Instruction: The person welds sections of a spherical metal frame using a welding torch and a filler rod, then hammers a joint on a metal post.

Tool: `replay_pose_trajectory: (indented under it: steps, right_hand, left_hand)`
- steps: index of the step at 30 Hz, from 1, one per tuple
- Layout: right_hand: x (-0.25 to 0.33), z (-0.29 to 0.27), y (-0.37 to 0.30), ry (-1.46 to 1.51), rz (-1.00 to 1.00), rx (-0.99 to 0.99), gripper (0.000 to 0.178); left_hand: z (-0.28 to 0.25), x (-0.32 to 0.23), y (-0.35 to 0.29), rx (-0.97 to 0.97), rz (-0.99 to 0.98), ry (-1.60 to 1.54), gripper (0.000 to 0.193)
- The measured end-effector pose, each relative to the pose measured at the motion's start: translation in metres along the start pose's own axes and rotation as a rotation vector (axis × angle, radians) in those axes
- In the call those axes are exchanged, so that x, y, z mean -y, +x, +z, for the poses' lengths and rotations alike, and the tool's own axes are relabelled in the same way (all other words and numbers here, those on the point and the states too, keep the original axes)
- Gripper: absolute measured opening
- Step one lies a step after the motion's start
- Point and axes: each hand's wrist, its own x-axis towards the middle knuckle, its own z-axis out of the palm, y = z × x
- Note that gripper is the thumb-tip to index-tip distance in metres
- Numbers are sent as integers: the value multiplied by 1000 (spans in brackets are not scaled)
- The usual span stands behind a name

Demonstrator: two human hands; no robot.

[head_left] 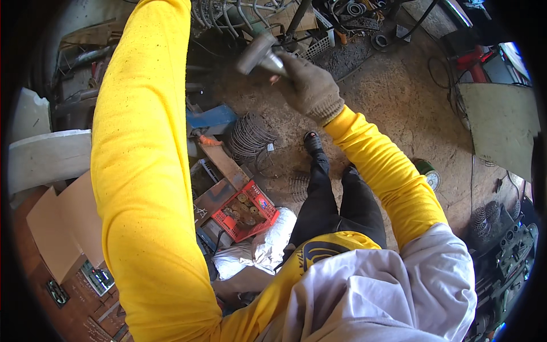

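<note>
Jutting up-left from the right grip (307,85) clasping it is a hammer (256,53); the left grip's state I cannot tell.

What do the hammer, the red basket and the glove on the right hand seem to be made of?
Hammer: probably steel, dull grey; its head catches the light, though it is blurred.
Red basket: likely plastic, evenly coloured, with small openings in its wall.
Glove: apparently knitted fabric, matte brownish grey, with a ribbed-looking cuff; fibre unclear.

The blotchy brown floor (399,117) is cluttered along its edges — a reddish-brown surface (77,308) lies lower left.
</note>
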Motion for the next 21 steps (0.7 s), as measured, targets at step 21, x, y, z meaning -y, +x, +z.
replay_pose_trajectory:
  steps: [21]
  right_hand:
    - [-20,-1,-4,-111,-102,74,55]
  left_hand:
    - [24,22,8,-59,89,-165,40]
